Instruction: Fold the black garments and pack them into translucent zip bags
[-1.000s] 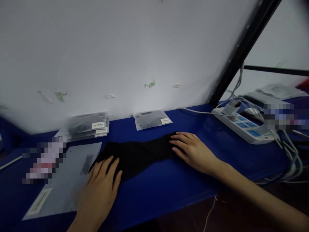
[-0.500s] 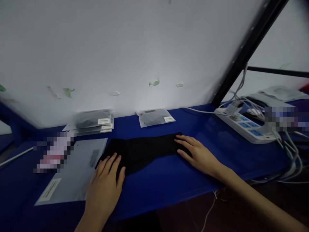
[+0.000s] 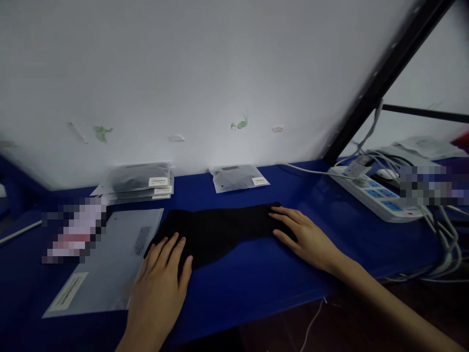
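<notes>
A piece of black fabric [image 3: 220, 230] lies flat and stretched lengthwise across the blue table [image 3: 234, 288]; its exact kind I cannot tell. My left hand [image 3: 163, 278] rests on its wider left end, fingers extended. On the narrower right end lie the fingertips of my right hand [image 3: 304, 237], thumb apart from the other fingers. Left of the fabric is a flat translucent plastic bag [image 3: 110, 259] with a white barcode label, its right edge partly hidden by my left hand.
Against the white wall sit a stack of filled bags [image 3: 137, 181] and one single filled bag [image 3: 238, 177]. A power strip [image 3: 373, 193] with tangled cables stands at right. A blurred-out pinkish object [image 3: 78, 227] lies at far left. The table's front edge runs below my hands.
The view has shifted slightly, so the scene sits a little differently in the frame. Both hands stay in the same places on the black fabric, which looks unchanged.
</notes>
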`<move>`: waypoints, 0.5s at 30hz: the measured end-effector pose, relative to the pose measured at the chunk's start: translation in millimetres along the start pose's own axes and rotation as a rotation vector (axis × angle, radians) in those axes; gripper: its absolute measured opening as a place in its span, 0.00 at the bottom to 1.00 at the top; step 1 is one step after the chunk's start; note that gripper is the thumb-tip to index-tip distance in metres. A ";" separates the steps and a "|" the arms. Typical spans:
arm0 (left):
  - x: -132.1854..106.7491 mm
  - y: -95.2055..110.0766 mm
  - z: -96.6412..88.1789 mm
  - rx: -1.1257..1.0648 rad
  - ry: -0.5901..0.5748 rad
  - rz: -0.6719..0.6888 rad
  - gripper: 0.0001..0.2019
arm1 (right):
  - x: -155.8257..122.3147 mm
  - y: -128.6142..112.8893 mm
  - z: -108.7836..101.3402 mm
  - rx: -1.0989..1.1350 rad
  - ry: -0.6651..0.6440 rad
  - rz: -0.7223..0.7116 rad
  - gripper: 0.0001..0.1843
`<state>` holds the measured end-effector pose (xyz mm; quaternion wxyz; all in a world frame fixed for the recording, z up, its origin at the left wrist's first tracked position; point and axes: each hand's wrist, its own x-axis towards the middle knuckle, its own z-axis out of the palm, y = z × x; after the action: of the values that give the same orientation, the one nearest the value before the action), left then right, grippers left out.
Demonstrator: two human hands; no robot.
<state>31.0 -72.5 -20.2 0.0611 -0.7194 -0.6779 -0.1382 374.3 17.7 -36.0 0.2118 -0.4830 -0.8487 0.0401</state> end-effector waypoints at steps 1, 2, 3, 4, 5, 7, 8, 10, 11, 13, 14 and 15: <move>-0.2 -0.7 -0.1 -0.003 -0.005 0.003 0.25 | -0.1 0.1 0.0 -0.001 -0.003 -0.002 0.23; -0.5 -1.3 0.0 -0.005 -0.007 0.005 0.25 | -0.2 0.2 0.1 -0.003 -0.004 -0.002 0.23; -0.7 -1.7 0.1 -0.006 -0.004 0.005 0.25 | -0.4 0.2 0.1 -0.005 -0.005 -0.001 0.23; -0.9 -1.8 0.3 -0.006 0.001 0.006 0.25 | -0.5 0.1 0.1 -0.007 -0.005 0.000 0.23; -1.1 -1.5 0.4 -0.005 0.006 0.006 0.24 | -0.6 -0.1 0.1 -0.008 -0.002 0.001 0.23; -1.5 -0.2 0.5 0.002 0.016 -0.001 0.24 | -0.8 -0.5 -0.1 -0.012 0.001 0.001 0.24; -1.7 0.7 0.5 0.006 0.023 -0.003 0.24 | -0.8 -0.8 -0.1 -0.013 0.002 0.000 0.24; -2.0 2.3 0.6 0.012 0.036 0.000 0.24 | -0.9 -1.4 -0.1 -0.014 0.004 -0.001 0.23; -2.1 2.9 0.8 0.013 0.043 0.005 0.24 | -1.1 -1.7 0.0 -0.013 0.005 0.001 0.23; -2.5 3.2 1.8 0.015 0.052 0.017 0.24 | -1.7 -2.3 0.3 -0.016 0.009 0.004 0.23; -2.7 2.9 2.4 0.015 0.052 0.018 0.24 | -2.2 -2.6 0.5 -0.024 0.013 0.002 0.22; -2.9 2.6 3.0 0.015 0.056 0.017 0.24 | -2.8 -2.9 0.5 -0.035 0.022 -0.003 0.22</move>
<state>33.8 -74.7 -23.6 0.0869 -0.7206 -0.6707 -0.1528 373.1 13.9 -36.6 0.2127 -0.4856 -0.8477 0.0198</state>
